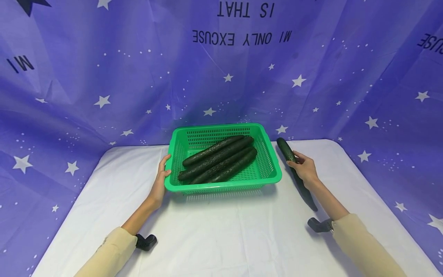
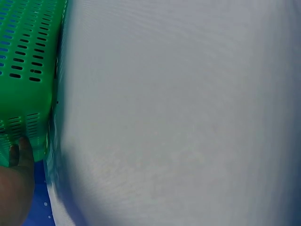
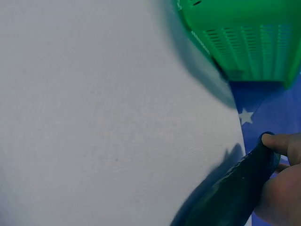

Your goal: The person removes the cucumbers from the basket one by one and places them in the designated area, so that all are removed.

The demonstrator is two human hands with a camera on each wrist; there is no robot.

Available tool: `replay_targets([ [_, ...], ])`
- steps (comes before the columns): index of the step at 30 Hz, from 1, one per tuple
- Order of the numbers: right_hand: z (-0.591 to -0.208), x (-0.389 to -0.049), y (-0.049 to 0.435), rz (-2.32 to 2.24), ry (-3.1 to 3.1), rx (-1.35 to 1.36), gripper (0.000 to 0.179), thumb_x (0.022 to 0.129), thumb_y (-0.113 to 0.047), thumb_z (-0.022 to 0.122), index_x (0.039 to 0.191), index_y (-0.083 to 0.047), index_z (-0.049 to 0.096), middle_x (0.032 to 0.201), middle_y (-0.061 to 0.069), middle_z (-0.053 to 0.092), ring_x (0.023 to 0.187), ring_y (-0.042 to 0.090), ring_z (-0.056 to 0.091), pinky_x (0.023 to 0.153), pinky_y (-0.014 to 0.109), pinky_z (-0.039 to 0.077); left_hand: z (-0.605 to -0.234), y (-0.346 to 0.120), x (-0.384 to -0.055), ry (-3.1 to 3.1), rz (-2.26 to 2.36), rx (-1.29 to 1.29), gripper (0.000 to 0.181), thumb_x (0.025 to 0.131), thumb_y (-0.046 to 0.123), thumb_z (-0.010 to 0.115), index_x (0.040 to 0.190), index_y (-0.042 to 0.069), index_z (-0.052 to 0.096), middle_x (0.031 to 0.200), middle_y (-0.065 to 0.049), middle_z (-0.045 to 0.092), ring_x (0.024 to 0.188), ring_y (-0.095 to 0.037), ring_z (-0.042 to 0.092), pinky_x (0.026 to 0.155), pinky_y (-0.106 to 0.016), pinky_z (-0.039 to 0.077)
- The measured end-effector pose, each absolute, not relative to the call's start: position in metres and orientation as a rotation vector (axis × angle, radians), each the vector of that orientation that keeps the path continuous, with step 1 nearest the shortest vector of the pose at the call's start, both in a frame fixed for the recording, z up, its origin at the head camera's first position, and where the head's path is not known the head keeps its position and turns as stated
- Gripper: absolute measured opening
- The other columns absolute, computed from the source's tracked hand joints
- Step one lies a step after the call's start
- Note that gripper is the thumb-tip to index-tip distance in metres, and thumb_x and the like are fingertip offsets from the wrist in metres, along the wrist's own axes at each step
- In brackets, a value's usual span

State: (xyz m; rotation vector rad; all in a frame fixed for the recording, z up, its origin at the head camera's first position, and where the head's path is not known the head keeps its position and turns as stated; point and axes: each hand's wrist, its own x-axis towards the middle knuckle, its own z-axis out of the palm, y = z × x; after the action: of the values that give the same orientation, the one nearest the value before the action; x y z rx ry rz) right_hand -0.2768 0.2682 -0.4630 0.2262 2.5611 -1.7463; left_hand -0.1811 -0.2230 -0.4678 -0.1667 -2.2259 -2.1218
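Note:
A green plastic basket (image 1: 221, 187) with slotted walls sits toward the back of the table, several dark green cucumbers (image 1: 216, 157) lying side by side and slanted inside it. My left hand (image 1: 160, 186) holds the basket's left rim, fingers hooked at its edge; in the left wrist view the hand (image 2: 16, 186) shows against the outer wall. To the right of the basket, my right hand (image 1: 304, 169) grips another long cucumber (image 1: 305, 192) around its upper middle. In the right wrist view this cucumber (image 3: 230, 197) slants close over the cloth, its shadow beside it.
White cloth (image 1: 221, 238) covers the table, whose back edge runs just behind the basket. A purple-blue curtain (image 1: 221, 92) with stars and upside-down lettering hangs behind and at both sides. Dark wrist-camera mounts (image 1: 147, 242) jut out by the sleeves.

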Motion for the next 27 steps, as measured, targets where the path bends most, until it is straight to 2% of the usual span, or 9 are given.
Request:
replay_targets([
  [9, -0.4708, -0.2800, 0.2670, -1.704, 2.572, 0.321, 0.066, 0.096, -0.009, 0.062, 0.155, -0.005, 0.034, 0.145, 0.030, 0.043, 0.126, 0.039, 0.046, 0.103, 0.047, 0.038, -0.4684, -0.2231, -0.1805, -2.207, -2.139, -0.165, 0.063, 0.099, 0.020, 0.026, 0.160, 0.018, 0.010, 0.164, -0.004, 0.003, 0.144, -0.023, 0.010, 0.113, -0.047, 0.008],
  [16, -0.4722, -0.2814, 0.2652, -1.645, 2.603, 0.358, 0.067, 0.095, -0.011, 0.064, 0.155, -0.006, 0.035, 0.146, 0.029, 0.044, 0.129, 0.041, 0.044, 0.105, 0.050, 0.036, -0.4689, -0.2228, -0.1803, -2.186, -2.186, -0.146, 0.062, 0.100, 0.020, 0.025, 0.160, 0.020, 0.010, 0.162, -0.004, 0.007, 0.139, -0.025, 0.022, 0.107, -0.035, 0.019],
  [22, -0.4719, -0.2823, 0.2639, -1.583, 2.637, 0.345, 0.068, 0.094, -0.014, 0.066, 0.154, -0.006, 0.036, 0.145, 0.027, 0.045, 0.129, 0.043, 0.044, 0.105, 0.052, 0.037, -0.4689, -0.2230, -0.1801, -2.190, -2.190, -0.140, 0.063, 0.100, 0.021, 0.025, 0.160, 0.021, 0.009, 0.163, -0.003, 0.005, 0.137, -0.025, 0.024, 0.106, -0.032, 0.021],
  [27, -0.4731, -0.2827, 0.2650, -1.540, 2.662, 0.306, 0.068, 0.094, -0.015, 0.066, 0.154, -0.004, 0.036, 0.143, 0.028, 0.047, 0.126, 0.043, 0.047, 0.103, 0.053, 0.038, -0.4694, -0.2234, -0.1814, -2.185, -2.205, -0.152, 0.062, 0.101, 0.022, 0.025, 0.160, 0.022, 0.008, 0.162, -0.004, 0.006, 0.128, -0.024, 0.033, 0.101, -0.025, 0.029],
])
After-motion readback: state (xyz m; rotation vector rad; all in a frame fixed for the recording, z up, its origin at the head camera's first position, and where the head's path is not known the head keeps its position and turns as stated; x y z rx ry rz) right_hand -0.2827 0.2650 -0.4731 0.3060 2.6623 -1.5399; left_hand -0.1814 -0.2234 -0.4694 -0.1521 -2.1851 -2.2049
